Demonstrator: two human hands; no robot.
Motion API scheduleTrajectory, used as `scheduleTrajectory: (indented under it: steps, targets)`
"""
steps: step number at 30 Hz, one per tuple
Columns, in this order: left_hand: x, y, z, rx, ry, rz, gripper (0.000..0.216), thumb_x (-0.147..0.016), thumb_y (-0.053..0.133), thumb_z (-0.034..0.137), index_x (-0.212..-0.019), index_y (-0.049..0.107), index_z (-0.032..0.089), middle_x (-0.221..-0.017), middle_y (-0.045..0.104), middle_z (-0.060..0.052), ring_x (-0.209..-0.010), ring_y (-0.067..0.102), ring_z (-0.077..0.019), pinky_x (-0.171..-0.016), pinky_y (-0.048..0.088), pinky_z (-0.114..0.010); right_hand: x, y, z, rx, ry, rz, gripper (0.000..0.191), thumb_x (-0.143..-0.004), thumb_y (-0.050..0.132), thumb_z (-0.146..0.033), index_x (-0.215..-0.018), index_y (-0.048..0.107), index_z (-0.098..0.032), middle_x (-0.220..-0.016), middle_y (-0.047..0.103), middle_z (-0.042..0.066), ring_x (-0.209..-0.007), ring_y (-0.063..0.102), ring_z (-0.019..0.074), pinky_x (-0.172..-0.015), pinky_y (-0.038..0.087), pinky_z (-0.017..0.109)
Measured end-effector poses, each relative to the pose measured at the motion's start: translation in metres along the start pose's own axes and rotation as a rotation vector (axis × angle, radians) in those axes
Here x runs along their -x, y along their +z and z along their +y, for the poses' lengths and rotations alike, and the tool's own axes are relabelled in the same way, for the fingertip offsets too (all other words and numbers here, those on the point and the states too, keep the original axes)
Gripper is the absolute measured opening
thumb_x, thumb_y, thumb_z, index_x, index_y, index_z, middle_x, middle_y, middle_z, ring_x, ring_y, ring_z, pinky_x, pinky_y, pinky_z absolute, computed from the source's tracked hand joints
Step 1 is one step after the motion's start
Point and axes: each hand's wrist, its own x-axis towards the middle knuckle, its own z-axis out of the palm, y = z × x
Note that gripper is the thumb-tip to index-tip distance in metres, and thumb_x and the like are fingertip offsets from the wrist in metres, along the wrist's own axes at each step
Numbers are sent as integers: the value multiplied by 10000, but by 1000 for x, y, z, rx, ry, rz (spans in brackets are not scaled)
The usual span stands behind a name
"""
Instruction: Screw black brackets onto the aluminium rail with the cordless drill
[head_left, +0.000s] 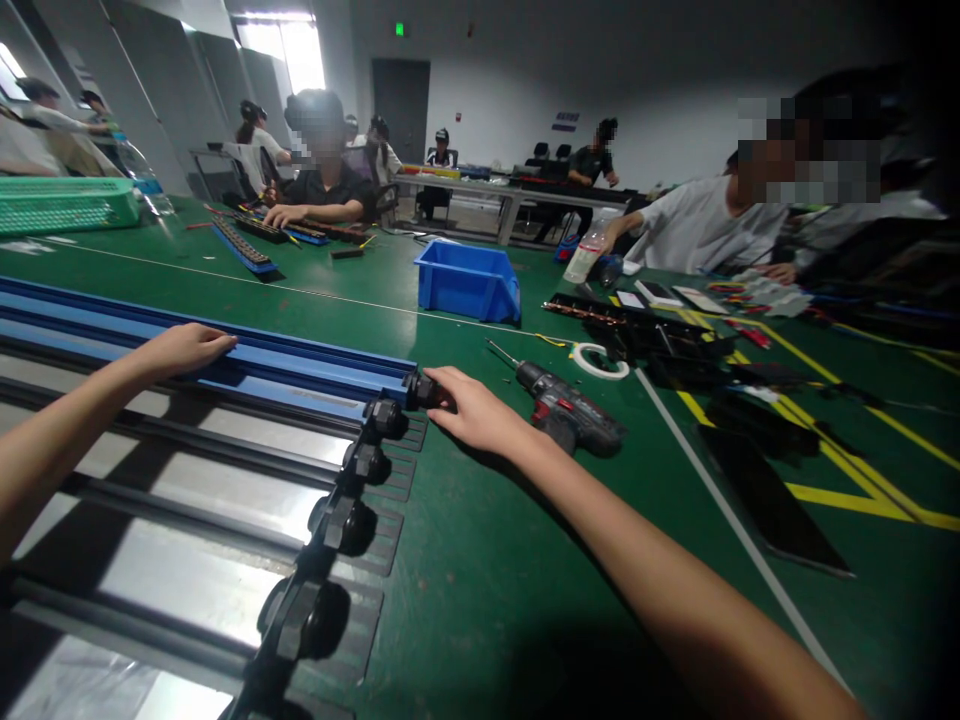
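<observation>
A long assembly of silvery panels and dark rails (187, 480) lies across the green table, with a blue rail (247, 365) along its far side. My left hand (184, 348) rests flat on the blue rail, fingers stretched out. A row of black knobs (341, 520) runs along the assembly's right end. My right hand (472, 405) is closed around the farthest black knob (421, 390) at the end of the blue rail. A dark cordless drill (570, 405) lies on the table just right of my right hand.
A blue bin (469, 282) stands behind the assembly. A roll of white tape (600, 360), black trays (660, 335) and a plastic bottle (589, 255) lie at the right. A green basket (64, 203) sits far left. Several people work at this and farther tables.
</observation>
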Motion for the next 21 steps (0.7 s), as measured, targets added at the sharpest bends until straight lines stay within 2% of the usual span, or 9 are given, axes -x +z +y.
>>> scheduleTrajectory:
  steps: [3, 7, 15, 18, 21]
  targets:
    - [1, -1, 2, -5, 0, -2, 690, -901, 356, 633, -1221, 686, 118, -1134, 719, -87, -988, 645, -242, -844, 443, -267, 1, 0, 1, 3, -10, -13, 606, -837, 651, -140, -1416, 472, -129, -1372, 530, 159, -1233, 545, 247, -1054, 465, 424]
    - [2, -2, 3, -14, -9, -6, 710, -896, 348, 651, -1228, 684, 120, -1083, 730, -81, -951, 649, -240, -826, 444, -265, 1, 2, 2, -2, -13, -16, 626, -836, 656, -150, -1428, 454, -126, -1370, 523, 164, -1219, 548, 248, -1051, 466, 426]
    - [3, -2, 4, 16, -13, -7, 723, -881, 355, 654, -1220, 686, 108, -1110, 721, -99, -973, 646, -248, -848, 441, -273, 0, 2, -1, -26, 92, 17, 579, -866, 653, -242, -1408, 475, -142, -1234, 559, 134, -911, 622, 174, -885, 538, 363]
    - [4, -2, 6, 9, -9, -9, 730, -880, 345, 660, -1213, 689, 109, -1102, 722, -104, -981, 646, -257, -841, 445, -279, 0, 0, -4, 4, 126, 37, 615, -867, 671, -341, -1413, 472, -141, -1165, 577, 120, -873, 619, 173, -860, 532, 358]
    - [4, -2, 7, 5, 2, -10, 723, -888, 336, 651, -1209, 691, 109, -1126, 717, -108, -1000, 644, -257, -850, 445, -280, -1, 1, -5, 16, 144, 47, 589, -876, 661, -356, -1396, 487, -140, -1167, 581, 121, -860, 622, 164, -844, 523, 339]
